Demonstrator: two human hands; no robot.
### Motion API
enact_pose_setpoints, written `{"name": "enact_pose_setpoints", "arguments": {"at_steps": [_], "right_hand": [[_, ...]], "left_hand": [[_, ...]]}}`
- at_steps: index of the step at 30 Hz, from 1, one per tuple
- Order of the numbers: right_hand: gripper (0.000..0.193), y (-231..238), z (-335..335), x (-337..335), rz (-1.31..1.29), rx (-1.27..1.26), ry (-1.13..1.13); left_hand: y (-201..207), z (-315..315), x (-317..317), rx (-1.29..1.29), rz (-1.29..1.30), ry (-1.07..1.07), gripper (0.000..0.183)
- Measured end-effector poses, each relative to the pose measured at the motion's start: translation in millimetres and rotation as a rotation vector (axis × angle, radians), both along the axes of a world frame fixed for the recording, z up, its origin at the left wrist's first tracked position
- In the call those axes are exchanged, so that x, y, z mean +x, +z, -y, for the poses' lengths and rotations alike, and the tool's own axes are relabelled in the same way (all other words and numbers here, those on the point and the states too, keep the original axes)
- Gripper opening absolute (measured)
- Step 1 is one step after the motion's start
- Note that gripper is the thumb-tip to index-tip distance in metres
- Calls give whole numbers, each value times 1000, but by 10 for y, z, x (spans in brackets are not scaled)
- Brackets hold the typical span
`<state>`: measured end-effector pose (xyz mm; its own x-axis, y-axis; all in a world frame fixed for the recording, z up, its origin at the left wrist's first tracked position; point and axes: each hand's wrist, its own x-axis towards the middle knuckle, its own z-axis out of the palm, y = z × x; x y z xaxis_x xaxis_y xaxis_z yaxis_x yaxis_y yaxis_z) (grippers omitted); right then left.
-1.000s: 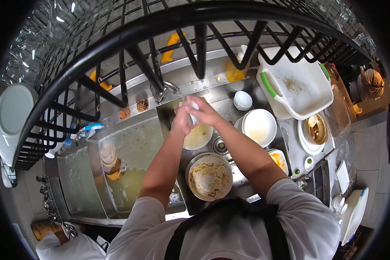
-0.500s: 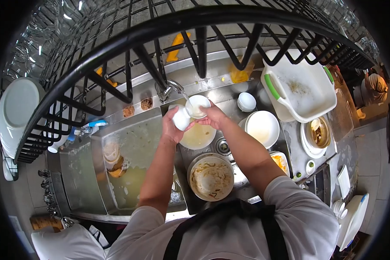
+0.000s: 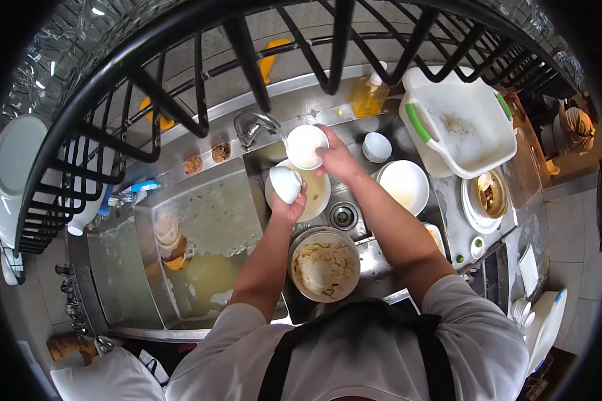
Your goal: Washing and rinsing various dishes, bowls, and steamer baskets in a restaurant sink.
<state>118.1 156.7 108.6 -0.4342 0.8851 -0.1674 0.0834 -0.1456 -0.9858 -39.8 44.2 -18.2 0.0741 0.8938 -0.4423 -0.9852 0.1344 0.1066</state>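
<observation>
My left hand (image 3: pixel 291 206) grips a small white bowl (image 3: pixel 285 182), tilted on its side. In my right hand (image 3: pixel 336 155) is another small white bowl (image 3: pixel 305 144), held by the rim beside the running spout of the metal faucet (image 3: pixel 253 127). Both are above a larger white bowl (image 3: pixel 320 195) with cloudy, yellowish liquid, standing in the sink. Nearer to me is a stack of bowls (image 3: pixel 324 264), the top one smeared with food scraps. A small white bowl (image 3: pixel 377 147) and stacked white bowls (image 3: pixel 408 188) stand to the right.
At the left, a basin (image 3: pixel 211 230) holds murky water and a few sunken dishes. A black wire rack (image 3: pixel 201 47) arches over the far side. To the right are a white tub (image 3: pixel 458 127) with green handles, a bottle of yellow liquid (image 3: pixel 368 95) and a brass-coloured pot (image 3: pixel 488 196).
My hands have moved apart. The right one has carried its bowl farther away from me, while the left has shifted slightly nearer and right with its bowl. The view has also shifted slightly.
</observation>
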Motion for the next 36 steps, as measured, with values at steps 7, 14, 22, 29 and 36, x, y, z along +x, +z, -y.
{"name": "enact_pose_setpoints", "arguments": {"at_steps": [7,14,22,29,36], "right_hand": [[69,311,-71,329,337,838,40],[62,729,330,189,628,785,184],[43,239,98,267,661,420,130],[44,-166,198,238,499,317,101],[40,340,399,298,709,1056,462]], "left_hand": [[18,-275,113,-326,-716,-142,36],[526,-190,302,-219,-799,-177,40],[625,-119,364,-76,-614,-20,53],[807,-27,562,-34,-626,18,53],[704,71,447,-109,-701,48,45]]}}
